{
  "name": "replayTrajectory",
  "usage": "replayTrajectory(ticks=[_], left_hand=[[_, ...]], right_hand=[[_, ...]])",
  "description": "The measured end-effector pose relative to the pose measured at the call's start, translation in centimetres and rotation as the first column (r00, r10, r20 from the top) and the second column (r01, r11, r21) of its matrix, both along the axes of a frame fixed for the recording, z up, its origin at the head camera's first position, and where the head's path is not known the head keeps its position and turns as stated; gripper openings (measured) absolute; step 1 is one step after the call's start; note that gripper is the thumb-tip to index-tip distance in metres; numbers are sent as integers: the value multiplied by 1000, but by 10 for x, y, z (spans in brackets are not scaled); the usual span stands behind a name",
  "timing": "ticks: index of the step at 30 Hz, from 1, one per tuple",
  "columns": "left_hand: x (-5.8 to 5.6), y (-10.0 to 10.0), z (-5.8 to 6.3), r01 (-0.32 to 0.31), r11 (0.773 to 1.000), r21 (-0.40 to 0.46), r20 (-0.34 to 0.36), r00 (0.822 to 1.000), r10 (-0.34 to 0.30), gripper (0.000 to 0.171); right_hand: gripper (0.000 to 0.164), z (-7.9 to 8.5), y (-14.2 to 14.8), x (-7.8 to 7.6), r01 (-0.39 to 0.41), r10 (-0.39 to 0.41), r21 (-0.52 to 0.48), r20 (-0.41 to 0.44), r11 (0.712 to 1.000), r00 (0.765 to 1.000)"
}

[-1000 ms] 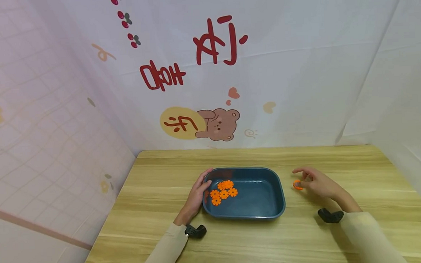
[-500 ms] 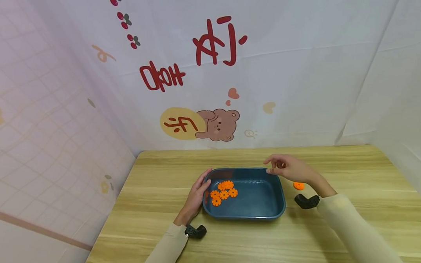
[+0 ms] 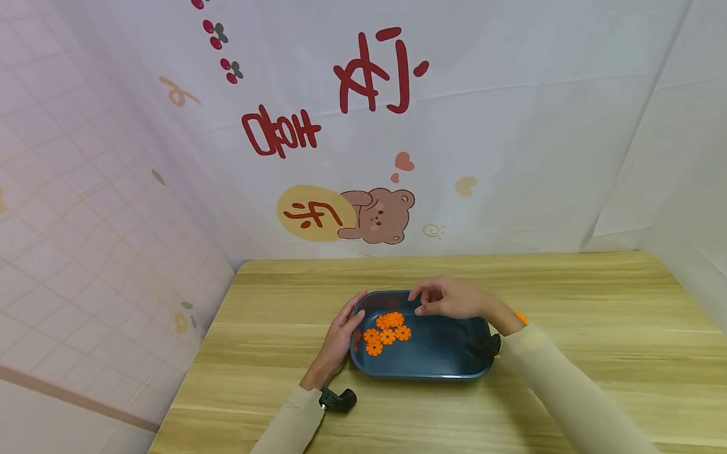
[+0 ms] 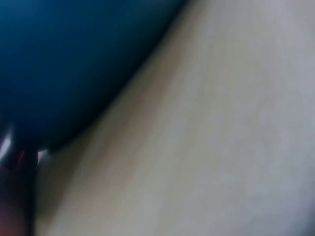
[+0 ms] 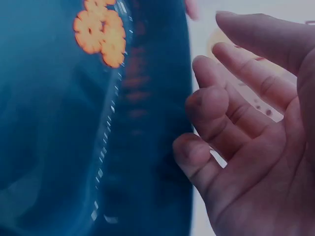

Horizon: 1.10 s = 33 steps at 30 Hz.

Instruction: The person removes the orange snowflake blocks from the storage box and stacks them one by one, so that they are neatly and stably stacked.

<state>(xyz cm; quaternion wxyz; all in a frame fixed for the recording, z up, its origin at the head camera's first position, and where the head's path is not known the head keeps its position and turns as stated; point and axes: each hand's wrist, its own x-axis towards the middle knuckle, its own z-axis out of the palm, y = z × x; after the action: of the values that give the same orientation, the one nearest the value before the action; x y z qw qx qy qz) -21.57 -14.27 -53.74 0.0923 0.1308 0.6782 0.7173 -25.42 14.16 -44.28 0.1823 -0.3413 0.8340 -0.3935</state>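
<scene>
A dark blue rectangular tray (image 3: pixel 425 375) sits on the table. Along its left side my left hand (image 3: pixel 336 336) grips the rim, thumb on the inner side and fingers outside. Several orange notched snowflake discs (image 3: pixel 387 336) lie on the tray's left part, some overlapping; the right wrist view shows part of this group of discs (image 5: pixel 101 32). Over the tray's back right part hovers my right hand (image 3: pixel 454 297), fingers loosely bent and nothing between them. One more orange disc (image 3: pixel 521 317) lies on the table right of the tray, partly hidden by my right wrist.
The wooden table (image 3: pixel 270 312) runs back to a white printed cloth wall (image 3: pixel 518 146). Another pale wall (image 3: pixel 96 232) closes the left side. A black wrist camera (image 3: pixel 339 399) sits at my left cuff. Blurred tray and table fill the left wrist view.
My right hand has let go of the orange disc, which tipped flat on the table, and has moved left over the tray. The left hand and tray stay put.
</scene>
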Motion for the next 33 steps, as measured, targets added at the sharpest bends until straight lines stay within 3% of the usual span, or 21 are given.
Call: replayTrajectory(ticks=[7, 15, 33], left_hand=[[-1, 0, -2, 1, 1000, 8, 3, 1000, -1, 59], [-2, 0, -3, -7, 1000, -1, 1, 1000, 7, 51], [-2, 0, -3, -3, 1000, 23, -10, 1000, 3, 55]], right_hand=[[33, -15, -20, -2, -60, 57, 25, 106, 998, 993], [31, -32, -29, -2, -59, 45, 61, 208, 996, 977], [19, -51, -34, -8, -10, -10, 158, 129, 987, 992]])
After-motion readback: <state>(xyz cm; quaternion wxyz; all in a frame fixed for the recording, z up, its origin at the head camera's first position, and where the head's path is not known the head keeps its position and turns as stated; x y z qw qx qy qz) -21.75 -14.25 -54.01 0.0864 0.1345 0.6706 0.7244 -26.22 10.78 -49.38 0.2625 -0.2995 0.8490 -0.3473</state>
